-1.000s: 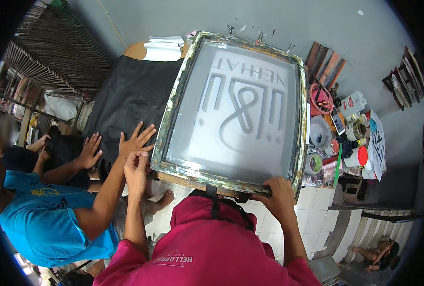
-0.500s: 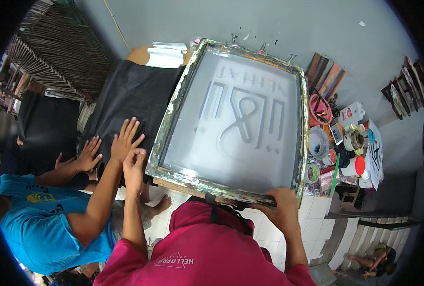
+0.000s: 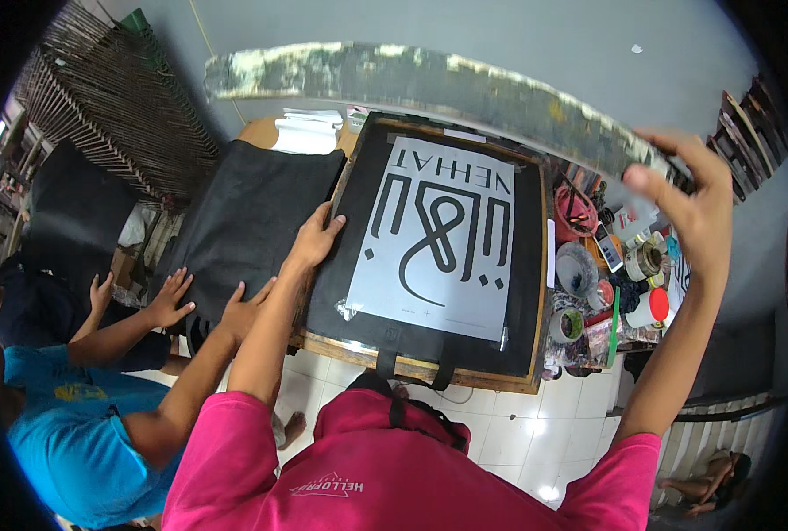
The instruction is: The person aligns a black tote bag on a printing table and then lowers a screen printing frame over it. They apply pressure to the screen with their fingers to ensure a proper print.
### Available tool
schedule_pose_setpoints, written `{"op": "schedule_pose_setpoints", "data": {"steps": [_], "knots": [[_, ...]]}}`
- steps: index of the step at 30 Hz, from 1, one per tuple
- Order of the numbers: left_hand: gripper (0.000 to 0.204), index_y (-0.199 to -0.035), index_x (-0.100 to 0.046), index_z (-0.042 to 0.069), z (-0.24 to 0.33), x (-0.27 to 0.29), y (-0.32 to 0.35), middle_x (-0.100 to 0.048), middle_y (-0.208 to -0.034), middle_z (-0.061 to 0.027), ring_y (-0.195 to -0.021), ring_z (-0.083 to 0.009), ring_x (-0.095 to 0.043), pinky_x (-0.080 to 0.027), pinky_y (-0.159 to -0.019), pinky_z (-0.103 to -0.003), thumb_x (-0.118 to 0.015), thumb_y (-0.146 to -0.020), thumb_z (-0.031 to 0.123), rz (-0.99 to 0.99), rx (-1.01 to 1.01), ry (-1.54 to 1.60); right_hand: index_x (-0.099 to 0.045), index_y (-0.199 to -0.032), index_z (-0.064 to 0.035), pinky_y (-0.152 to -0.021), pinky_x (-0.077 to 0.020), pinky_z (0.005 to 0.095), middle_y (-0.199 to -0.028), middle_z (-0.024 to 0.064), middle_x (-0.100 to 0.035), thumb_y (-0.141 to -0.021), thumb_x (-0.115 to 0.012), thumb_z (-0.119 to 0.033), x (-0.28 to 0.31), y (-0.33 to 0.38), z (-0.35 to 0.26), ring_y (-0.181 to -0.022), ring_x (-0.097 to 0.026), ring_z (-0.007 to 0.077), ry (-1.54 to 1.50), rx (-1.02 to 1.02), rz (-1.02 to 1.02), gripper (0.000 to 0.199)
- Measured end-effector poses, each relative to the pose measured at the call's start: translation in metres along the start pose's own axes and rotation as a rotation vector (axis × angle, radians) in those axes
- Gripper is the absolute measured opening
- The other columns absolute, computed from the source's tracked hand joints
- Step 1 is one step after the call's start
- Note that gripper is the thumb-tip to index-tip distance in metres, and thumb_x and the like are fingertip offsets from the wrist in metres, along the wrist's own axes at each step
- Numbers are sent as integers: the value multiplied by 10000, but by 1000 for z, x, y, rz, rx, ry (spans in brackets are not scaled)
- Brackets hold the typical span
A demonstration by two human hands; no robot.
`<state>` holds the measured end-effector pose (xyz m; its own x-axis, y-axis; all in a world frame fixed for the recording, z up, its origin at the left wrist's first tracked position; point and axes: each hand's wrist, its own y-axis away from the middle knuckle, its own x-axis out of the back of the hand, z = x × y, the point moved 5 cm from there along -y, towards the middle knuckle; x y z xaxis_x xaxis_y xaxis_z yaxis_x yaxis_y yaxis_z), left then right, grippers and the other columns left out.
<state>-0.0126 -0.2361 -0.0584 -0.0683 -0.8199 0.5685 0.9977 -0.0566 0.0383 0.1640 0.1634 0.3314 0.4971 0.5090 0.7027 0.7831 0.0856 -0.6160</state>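
Observation:
The screen-printing frame [image 3: 412, 84], its wood smeared with paint, is raised on edge at the back of the board. My right hand [image 3: 697, 181] grips its right end, thumb and fingers round the wood. Below it a black cloth bag [image 3: 522, 274] with two strap handles [image 3: 444, 375] covers the wooden board [image 3: 491, 379]. A white sheet [image 3: 367, 292] with bold black lettering and looping line art is taped on the bag. Resting at the board's left edge, my left hand [image 3: 316, 239] is open, with fingers stretched out over the bag's side.
Beside me at left, a co-worker in a blue shirt [image 3: 84, 451] lays both hands on another black cloth [image 3: 235, 203]. Folded white papers [image 3: 305, 133] lie behind it. On the right stand tubs, jars and a red-lidded container [image 3: 649, 308]. A drying rack [image 3: 115, 84] leans far left.
The frame has swung up off the board with my right hand, uncovering the bag and sheet. My left hand has moved right and forward to the board's edge and opened.

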Motion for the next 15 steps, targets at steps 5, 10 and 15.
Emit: {"op": "schedule_pose_setpoints", "data": {"steps": [5, 10, 15], "knots": [[742, -1610, -310, 110, 5, -16, -2, -445, -1550, -276, -1444, -346, -450, -357, -1174, -391, -632, -1006, 396, -91, 64, 5, -773, -1056, -2, -775, -522, 284, -912, 72, -739, -768, -863, -390, 10, -39, 24, -821, -676, 154, -50, -34, -78, 492], [718, -1623, -299, 146, 11, -14, 0, -444, -1564, -242, -1477, -362, -399, -325, -1197, -392, -617, -1017, 362, -142, -26, 102, -767, -1075, -17, -796, -515, 272, -921, 64, -735, -773, -843, -422, 21, -61, 31, -836, -673, 142, -45, -49, -64, 512], [687, -1622, -308, 166, 14, -13, -1, -408, -1594, -222, -1494, -349, -373, -294, -1214, -386, -605, -1029, 346, -191, -9, 127, -760, -1097, -20, -796, -519, 272, -918, 66, -736, -801, -805, -434, 25, -71, 43, -820, -684, 149, -56, -77, -81, 511]]}}
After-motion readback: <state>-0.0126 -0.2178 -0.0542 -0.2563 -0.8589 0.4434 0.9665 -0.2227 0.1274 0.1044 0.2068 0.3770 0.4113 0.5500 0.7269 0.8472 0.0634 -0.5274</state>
